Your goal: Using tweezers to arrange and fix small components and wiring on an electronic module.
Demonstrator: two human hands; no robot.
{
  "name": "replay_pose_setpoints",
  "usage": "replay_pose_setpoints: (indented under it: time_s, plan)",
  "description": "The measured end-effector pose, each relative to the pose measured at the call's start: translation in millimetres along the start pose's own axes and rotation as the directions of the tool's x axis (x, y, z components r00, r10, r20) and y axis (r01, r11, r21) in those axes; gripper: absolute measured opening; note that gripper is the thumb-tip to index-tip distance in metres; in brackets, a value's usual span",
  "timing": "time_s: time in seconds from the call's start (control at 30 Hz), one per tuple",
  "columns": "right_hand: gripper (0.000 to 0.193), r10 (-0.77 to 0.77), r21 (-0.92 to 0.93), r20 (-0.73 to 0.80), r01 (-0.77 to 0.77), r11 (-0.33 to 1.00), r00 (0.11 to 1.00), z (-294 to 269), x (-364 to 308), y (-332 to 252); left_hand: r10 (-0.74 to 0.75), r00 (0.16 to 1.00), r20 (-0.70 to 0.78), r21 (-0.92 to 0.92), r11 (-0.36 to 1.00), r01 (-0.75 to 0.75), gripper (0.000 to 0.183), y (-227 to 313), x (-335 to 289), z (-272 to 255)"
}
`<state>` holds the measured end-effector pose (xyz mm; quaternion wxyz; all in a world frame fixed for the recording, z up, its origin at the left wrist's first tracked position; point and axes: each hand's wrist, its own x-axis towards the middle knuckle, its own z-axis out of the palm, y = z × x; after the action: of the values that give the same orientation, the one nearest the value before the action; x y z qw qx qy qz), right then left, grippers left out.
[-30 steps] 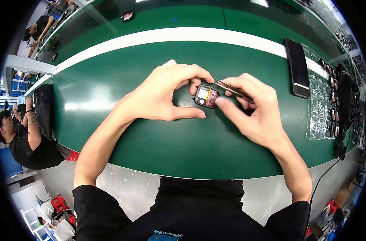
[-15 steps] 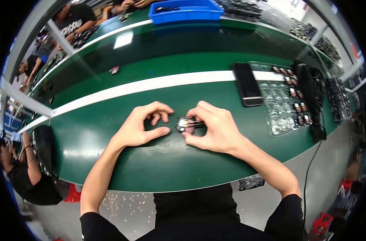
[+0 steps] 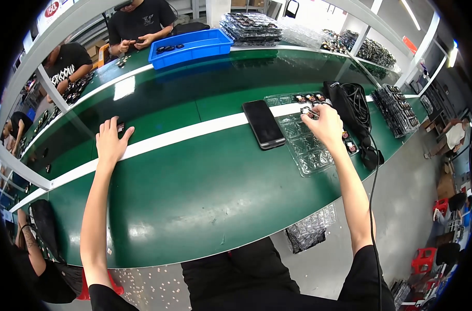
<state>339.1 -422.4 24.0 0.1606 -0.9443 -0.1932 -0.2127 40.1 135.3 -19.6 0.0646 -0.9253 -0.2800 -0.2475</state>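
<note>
My right hand (image 3: 325, 126) is over the clear plastic tray (image 3: 304, 150) at the right. Its thumb and fingers pinch a small dark part (image 3: 305, 111) at one of the tray's upper pockets; a thin, shiny sliver shows at the fingertips, too small to name. More small dark parts with pinkish faces (image 3: 351, 147) sit in pockets along the tray's far and right sides. My left hand (image 3: 110, 141) reaches across the white strip at the left, fingers stretched out. Between its thumb and forefinger lies another small dark part (image 3: 121, 127), partly hidden by the hand.
A black phone (image 3: 264, 125) lies against the tray's left side. A black pouch with a coiled cable (image 3: 350, 103) is at its right, the cable hanging past the table edge. Stacked trays (image 3: 395, 111) stand farther right. Beyond the glass are a blue bin (image 3: 192, 51) and co-workers.
My right hand has carried its small part from mid-table to the tray. My left hand has swung out to the far left, to the part lying there. The view has shifted right.
</note>
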Motion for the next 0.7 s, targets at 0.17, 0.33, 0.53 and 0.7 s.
replay_pose_setpoints:
  time_s: [0.17, 0.33, 0.53, 0.7]
  plan:
    - [0.056, 0.030, -0.042, 0.075, -0.027, 0.999, 0.997, 12, 13, 10, -0.041, 0.999, 0.016, -0.174, 0.984, 0.044, 0.047, -10, 8, 15]
    - [0.045, -0.008, 0.263, 0.050, -0.005, 0.965, 0.999, 9, 3, -19, 0.131, 0.981, 0.143, -0.529, 0.848, -0.037, 0.044, 44, -8, -21]
    - [0.023, -0.484, 0.784, 0.122, 0.215, 0.583, 0.867, -4, -50, -169, 0.605, 0.791, 0.097, -0.733, 0.581, -0.354, 0.060, 119, -92, -85]
    - [0.025, -0.572, 0.933, 0.169, 0.057, 0.356, 0.802, 20, -86, -225, 0.454, 0.884, 0.109, -0.757, 0.615, -0.223, 0.067, 121, -103, -80]
